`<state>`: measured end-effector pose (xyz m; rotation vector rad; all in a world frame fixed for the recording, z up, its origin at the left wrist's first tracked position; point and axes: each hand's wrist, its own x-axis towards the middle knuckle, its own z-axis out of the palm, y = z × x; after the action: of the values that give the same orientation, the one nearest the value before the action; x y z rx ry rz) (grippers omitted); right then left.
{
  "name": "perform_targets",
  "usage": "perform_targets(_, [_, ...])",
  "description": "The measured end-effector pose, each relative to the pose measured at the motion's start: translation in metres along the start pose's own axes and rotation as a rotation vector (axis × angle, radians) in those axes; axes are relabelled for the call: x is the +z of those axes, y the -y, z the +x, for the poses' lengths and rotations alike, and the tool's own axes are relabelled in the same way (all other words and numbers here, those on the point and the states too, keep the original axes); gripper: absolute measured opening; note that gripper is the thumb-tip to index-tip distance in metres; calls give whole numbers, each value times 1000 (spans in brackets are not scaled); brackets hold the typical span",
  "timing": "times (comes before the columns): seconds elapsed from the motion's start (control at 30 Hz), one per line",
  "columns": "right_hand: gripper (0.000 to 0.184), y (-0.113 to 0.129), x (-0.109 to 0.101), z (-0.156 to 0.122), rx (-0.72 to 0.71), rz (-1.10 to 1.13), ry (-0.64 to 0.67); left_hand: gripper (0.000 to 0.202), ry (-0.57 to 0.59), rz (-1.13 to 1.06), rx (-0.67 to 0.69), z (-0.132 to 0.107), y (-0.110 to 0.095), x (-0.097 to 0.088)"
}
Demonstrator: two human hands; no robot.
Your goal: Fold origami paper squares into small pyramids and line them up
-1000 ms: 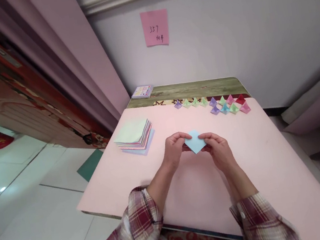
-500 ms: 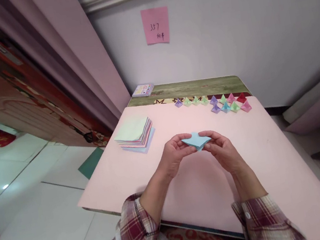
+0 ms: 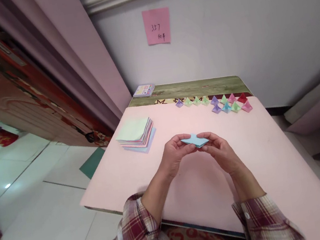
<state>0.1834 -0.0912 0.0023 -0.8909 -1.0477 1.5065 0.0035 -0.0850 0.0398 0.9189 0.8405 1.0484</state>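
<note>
A light blue folded origami paper (image 3: 195, 140) is held between my two hands, above the pink tabletop (image 3: 201, 182). My left hand (image 3: 176, 152) pinches its left side between thumb and fingers. The right side is gripped by my right hand (image 3: 217, 147) in the same way, with the thumb underneath near the lower point. Beyond my hands, several small folded paper pieces (image 3: 226, 107) in purple, green, blue, pink and red stand in rows near the far edge.
To the left lies a stack of square coloured paper (image 3: 133, 131), pale green on top. A small packet (image 3: 144, 90) rests at the table's far left corner. A pink note (image 3: 158, 26) is stuck to the wall. A green sheet (image 3: 92, 163) lies on the floor beside the table.
The blue paper has tipped slightly between my fingers, and its lower point shows less. My right hand has shifted a little to the left. Both hands keep their hold.
</note>
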Motion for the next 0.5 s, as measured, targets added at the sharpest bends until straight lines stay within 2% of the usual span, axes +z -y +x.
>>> perform_targets(0.13, [38, 2, 1, -2, 7, -7, -12, 44, -21, 10, 2, 0, 3, 1])
perform_targets(0.5, [52, 5, 5, -1, 40, -33, -11, 38, -77, -27, -33, -1, 3, 6])
